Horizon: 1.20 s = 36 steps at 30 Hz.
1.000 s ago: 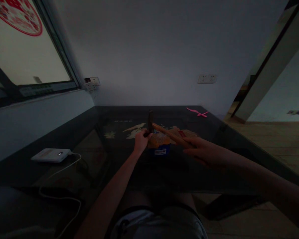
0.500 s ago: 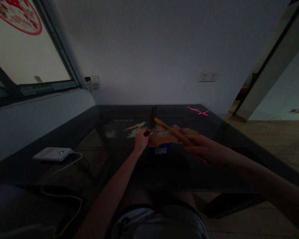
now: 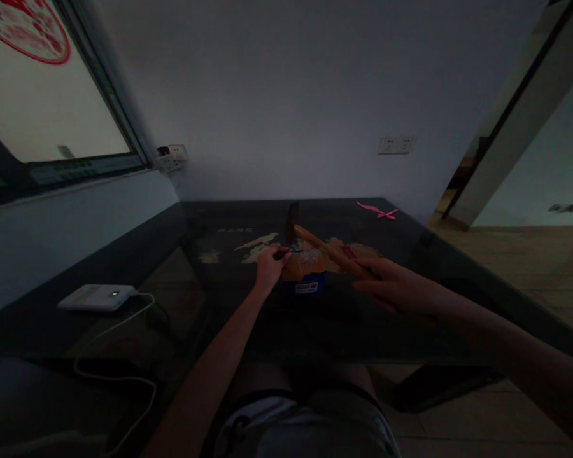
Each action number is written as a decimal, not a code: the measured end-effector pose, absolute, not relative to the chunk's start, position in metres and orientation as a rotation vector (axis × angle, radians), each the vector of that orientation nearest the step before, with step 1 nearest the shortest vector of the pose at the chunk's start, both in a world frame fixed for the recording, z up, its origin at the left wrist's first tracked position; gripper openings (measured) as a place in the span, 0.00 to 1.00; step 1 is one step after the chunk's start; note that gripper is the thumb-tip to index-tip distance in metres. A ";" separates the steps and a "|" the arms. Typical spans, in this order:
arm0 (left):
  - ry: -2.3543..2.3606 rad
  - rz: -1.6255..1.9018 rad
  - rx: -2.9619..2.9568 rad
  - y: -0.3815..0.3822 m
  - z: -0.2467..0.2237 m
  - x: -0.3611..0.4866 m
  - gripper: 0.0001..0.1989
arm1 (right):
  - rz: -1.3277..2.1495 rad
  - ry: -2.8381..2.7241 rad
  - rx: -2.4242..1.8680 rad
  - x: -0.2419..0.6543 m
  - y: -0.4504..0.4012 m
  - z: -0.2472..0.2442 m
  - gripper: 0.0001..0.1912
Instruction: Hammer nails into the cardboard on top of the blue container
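Note:
My right hand (image 3: 391, 283) is wrapped round the wooden handle of a hammer (image 3: 322, 247). The dark hammer head stands upright over the far left part of an orange-brown piece (image 3: 303, 264), which rests on a blue box (image 3: 307, 284) with a white label. At the left edge of that piece, my left hand (image 3: 268, 266) pinches a small dark item, too small to name. Whether the hammer head touches anything cannot be made out in the dim light.
The dark glossy table (image 3: 248, 331) bears a white power bank (image 3: 98, 297) with a white cable at the left. A pink ribbon (image 3: 378, 210) lies at the back right. Behind the table is a wall with sockets (image 3: 395, 145).
The whole view has shifted slightly. Both hands keep nearly the same places, with the hammer head still over the far left part of the orange-brown piece.

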<state>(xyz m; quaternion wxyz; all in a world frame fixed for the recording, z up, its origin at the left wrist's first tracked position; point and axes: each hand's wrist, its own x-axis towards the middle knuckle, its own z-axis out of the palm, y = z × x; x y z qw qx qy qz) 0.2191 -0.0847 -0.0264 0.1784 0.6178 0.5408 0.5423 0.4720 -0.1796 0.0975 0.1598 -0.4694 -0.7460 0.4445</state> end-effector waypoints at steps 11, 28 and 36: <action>1.511 1.551 1.641 -0.088 -0.021 0.221 0.17 | 1.315 -2.151 -1.351 0.471 -0.177 0.090 0.15; 1.503 1.568 1.767 -0.086 -0.025 0.220 0.14 | 1.319 -2.002 -1.310 0.480 -0.186 0.087 0.19; 1.514 1.547 1.866 -0.087 -0.024 0.219 0.15 | 1.387 -1.786 -1.305 0.494 -0.194 0.055 0.24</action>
